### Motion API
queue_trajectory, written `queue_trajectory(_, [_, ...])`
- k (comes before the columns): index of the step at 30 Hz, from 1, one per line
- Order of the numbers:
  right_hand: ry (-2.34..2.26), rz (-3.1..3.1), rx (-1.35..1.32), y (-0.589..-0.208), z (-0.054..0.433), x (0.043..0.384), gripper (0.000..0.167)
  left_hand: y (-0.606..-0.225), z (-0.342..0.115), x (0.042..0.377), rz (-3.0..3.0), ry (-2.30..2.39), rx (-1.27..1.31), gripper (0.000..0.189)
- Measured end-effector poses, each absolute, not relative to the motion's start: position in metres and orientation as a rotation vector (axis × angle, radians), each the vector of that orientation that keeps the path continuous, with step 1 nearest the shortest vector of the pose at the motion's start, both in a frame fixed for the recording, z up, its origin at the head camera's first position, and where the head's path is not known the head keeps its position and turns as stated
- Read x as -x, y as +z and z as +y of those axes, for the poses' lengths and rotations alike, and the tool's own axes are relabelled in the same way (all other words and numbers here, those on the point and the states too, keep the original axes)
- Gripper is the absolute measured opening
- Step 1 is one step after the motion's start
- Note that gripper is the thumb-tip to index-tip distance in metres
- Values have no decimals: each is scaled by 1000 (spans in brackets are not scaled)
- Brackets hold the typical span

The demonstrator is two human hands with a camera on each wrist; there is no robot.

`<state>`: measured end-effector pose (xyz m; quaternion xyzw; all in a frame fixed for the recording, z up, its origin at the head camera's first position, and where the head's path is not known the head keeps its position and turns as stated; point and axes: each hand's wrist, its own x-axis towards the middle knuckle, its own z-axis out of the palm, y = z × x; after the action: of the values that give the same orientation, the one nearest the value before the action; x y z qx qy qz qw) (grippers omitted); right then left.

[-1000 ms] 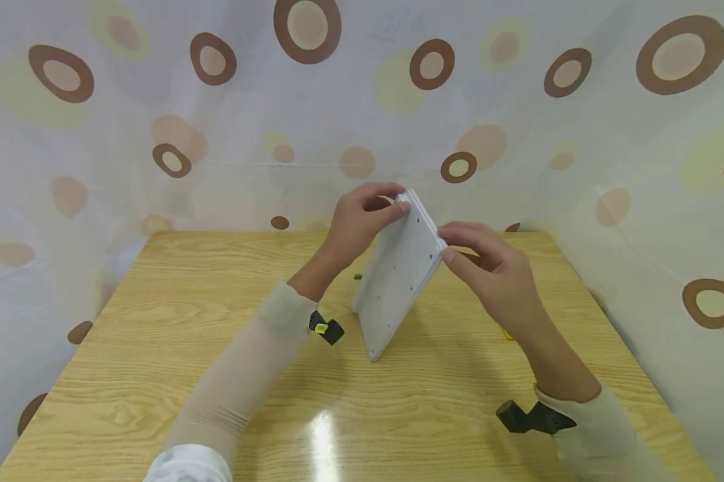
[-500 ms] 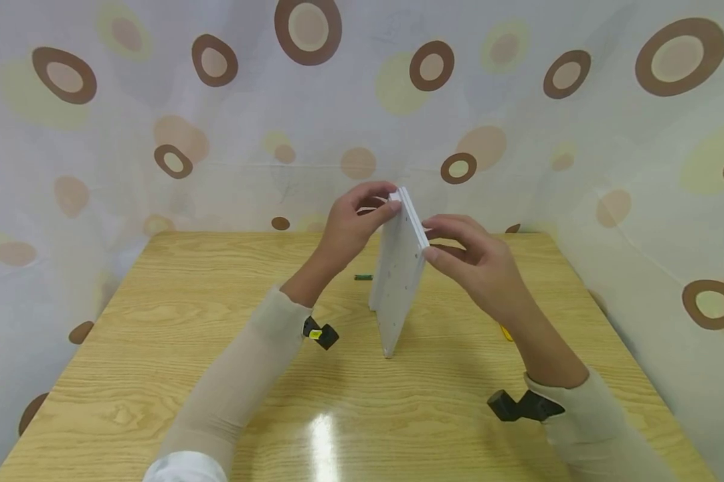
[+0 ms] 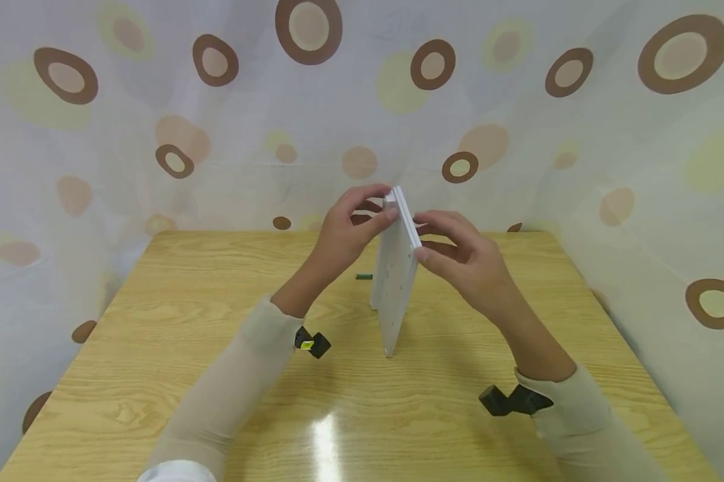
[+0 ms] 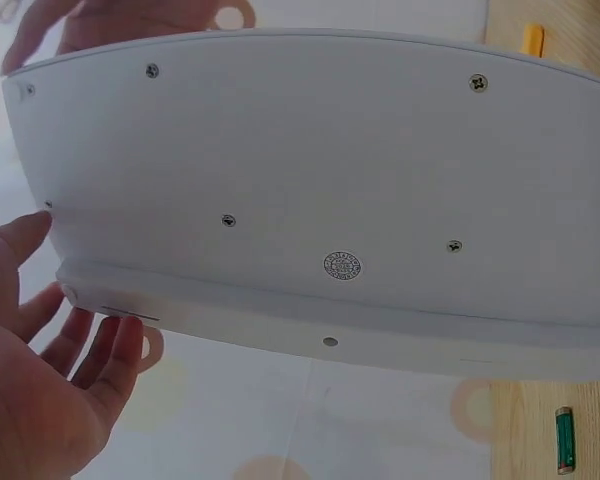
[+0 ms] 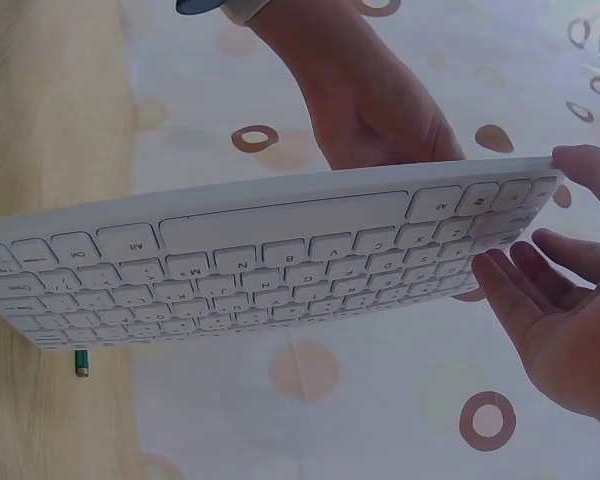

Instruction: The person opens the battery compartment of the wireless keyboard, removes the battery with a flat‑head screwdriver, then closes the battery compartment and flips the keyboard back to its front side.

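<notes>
A white keyboard (image 3: 398, 281) stands on one short end on the wooden table, held near upright by both hands at its top end. In the left wrist view its underside (image 4: 310, 150) shows small screws and a round sticker. The right wrist view has its keys (image 5: 280, 270). My left hand (image 3: 350, 221) grips the top corner at the thick rear ridge, thumb on the underside and fingers round the ridge. My right hand (image 3: 464, 261) holds the other top corner, its thumb at the thin front edge and its fingers by the keys.
A green battery (image 3: 364, 276) lies on the table (image 3: 187, 348) behind the keyboard. Something yellow (image 4: 533, 40) lies on the table in the left wrist view. A patterned curtain (image 3: 247, 120) hangs behind the table.
The keyboard has tipped more upright, its top end swinging left. Both hands have moved slightly left with it. More of the green battery shows, and the yellow thing has become hidden in the head view.
</notes>
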<state>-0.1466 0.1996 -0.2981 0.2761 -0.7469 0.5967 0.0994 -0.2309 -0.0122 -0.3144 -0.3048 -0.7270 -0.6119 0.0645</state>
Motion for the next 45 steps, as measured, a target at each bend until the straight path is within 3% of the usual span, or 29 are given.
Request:
queue_trajectory(5, [1763, -2232, -786, -300, 197, 146, 41, -315, -15, 225, -2221, -1726, 979, 52])
queue_trajectory(12, [1782, -2226, -768, -308, 193, 144, 40, -318, -18, 201, -2050, -1514, 1109, 37])
queue_trajectory(17, [1847, -2285, -732, -322, 190, 145, 45, -319, -21, 186, -1969, -1463, 1160, 38])
queue_trajectory(24, [1832, -2453, -821, -354, 182, 159, 66, -326, -38, 180, -1844, -1437, 1166, 29])
queue_trajectory(30, [1815, -2609, -886, -382, 175, 177, 90, -334, -58, 175, -1805, -1483, 1097, 44])
queue_trajectory(36, [1765, -2856, -959, -409, 169, 193, 116, -342, -79, 168, -1764, -1584, 1075, 38])
queue_trajectory(45, [1774, -2943, -1057, -423, 158, 204, 131, -355, -100, 164, -1750, -1688, 1022, 44])
